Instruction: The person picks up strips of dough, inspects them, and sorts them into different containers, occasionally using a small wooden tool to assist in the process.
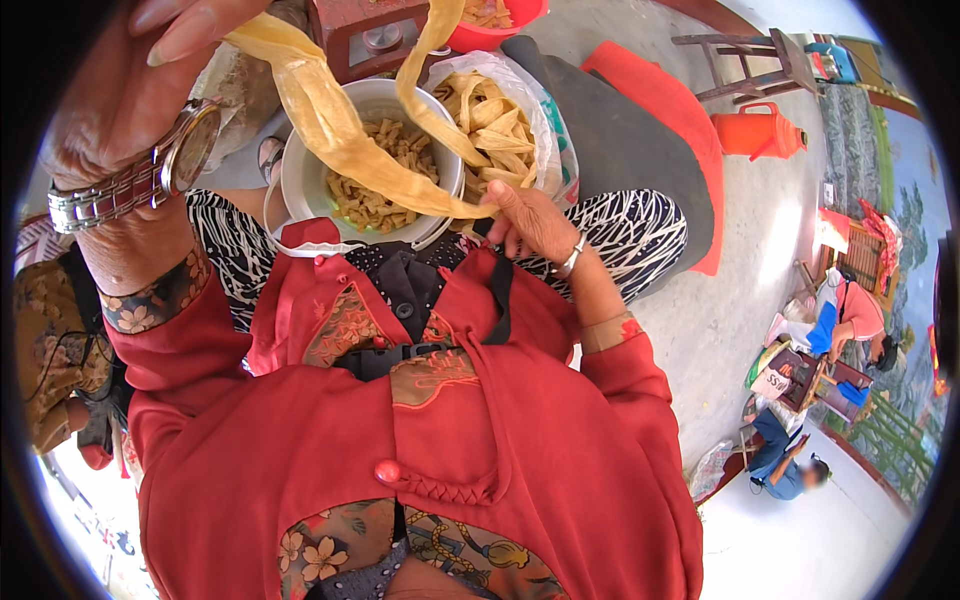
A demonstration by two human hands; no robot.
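A long, wrinkled, pale yellow strip of flexible dried material, whose kind I cannot tell, slopes across the view. Its upper end meets the fingers of my left hand, which is raised at the upper left and partly cut off by the frame. My right hand pinches the lower end between thumb and fingers. Below the strip stands a white plastic bucket with many short cut pieces inside. Beside it, a plastic bag holds a tangle of similar long strips; another strip rises from it out of view.
A dark mat with red edging lies to the right. Beyond it are a wooden stool and an orange thermos jug. A red basin stands ahead. Two people sit far right; another person is close on the left.
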